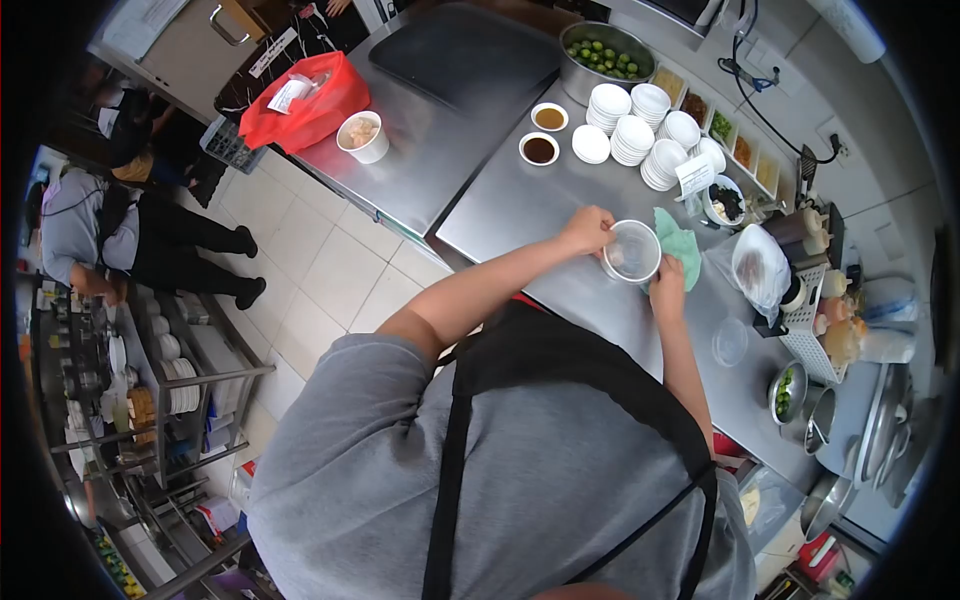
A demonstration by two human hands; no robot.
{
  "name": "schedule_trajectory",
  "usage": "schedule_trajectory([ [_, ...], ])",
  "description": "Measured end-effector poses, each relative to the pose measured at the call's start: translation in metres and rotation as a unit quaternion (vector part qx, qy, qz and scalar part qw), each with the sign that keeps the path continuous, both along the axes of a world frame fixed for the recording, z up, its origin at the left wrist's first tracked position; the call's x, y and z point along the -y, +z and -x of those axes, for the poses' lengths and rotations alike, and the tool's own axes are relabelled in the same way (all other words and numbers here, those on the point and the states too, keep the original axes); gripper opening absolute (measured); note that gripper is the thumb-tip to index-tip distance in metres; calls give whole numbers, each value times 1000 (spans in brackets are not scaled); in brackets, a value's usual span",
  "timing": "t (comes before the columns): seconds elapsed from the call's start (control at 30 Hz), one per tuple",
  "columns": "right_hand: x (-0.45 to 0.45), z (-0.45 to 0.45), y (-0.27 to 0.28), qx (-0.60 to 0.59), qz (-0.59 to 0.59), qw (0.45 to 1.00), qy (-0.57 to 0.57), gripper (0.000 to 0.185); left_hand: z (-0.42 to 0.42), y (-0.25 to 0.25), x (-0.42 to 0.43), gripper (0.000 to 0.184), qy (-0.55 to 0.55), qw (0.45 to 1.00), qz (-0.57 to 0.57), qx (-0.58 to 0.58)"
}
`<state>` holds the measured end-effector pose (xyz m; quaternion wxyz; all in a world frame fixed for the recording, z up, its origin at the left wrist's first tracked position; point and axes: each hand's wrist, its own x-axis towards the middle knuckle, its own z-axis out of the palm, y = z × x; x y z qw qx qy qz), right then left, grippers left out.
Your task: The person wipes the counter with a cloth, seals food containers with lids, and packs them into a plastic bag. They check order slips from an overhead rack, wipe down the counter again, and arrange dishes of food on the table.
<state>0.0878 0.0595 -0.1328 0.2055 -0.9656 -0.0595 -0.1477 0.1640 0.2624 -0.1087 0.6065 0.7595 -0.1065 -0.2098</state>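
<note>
A clear round plastic tub is held between my two hands over the steel counter. My left hand pinches its left rim. The fingers of my right hand close at its lower right edge. Against that hand lies a crumpled light green cloth; I cannot tell if the fingers also grip it. A clear lid rests on the counter to the right. Beyond the tub stand stacks of white sauce dishes, with a brown sauce dish and a dark sauce dish beside them.
A pot of green limes stands at the back, near a row of ingredient trays. Bottles in a white basket and metal bowls line the right. Leftward are a red bag, a white tub and another person.
</note>
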Motion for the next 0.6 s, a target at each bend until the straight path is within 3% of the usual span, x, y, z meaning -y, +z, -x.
schedule_trajectory([
  [0.2, 49, 17, 8, 19, -31, 996, -76, 13, -53, -17, -54, 19, 51, 996, -21, -66],
  [0.23, 54, 20, 16, 21, -67, 994, -88, 12, -54, -4, -67, 21, 89, 988, -116, 43],
  [0.27, 64, 24, 20, 20, -66, 994, -90, 12, -52, 19, -83, 23, 124, 958, -209, 151],
  [0.3, 76, 29, 24, 56, -62, 990, -117, 12, -51, 44, -106, 22, 168, 930, -270, 184],
  [0.33, 88, 34, 27, 92, -56, 983, -147, 12, -71, 15, -137, 21, 285, 882, -226, 299],
  [0.37, 97, 40, 31, 91, -54, 982, -155, 12, -74, 31, -170, 22, 323, 841, -260, 348],
  [0.4, 106, 48, 35, 93, -43, 975, -198, 12, -82, 29, -206, 23, 386, 728, -358, 438],
  [0.43, 120, 61, 38, 96, -30, 964, -248, 12, -103, 5, -260, 27, 412, 653, -457, 441],
  [0.47, 138, 72, 28, 103, -39, 959, -262, 11, -112, -6, -301, 33, 454, 602, -551, 358],
  [0.53, 150, 94, 29, 104, -21, 944, -312, 11, -114, -3, -373, 50, 401, 667, -614, 132],
  [0.57, 160, 103, 20, 114, 0, 931, -347, 11, -118, -8, -399, 68, 416, 723, -548, 64],
  [0.6, 164, 111, 19, 107, 5, 926, -363, 11, -138, -37, -439, 81, 438, 672, -595, 47],
])
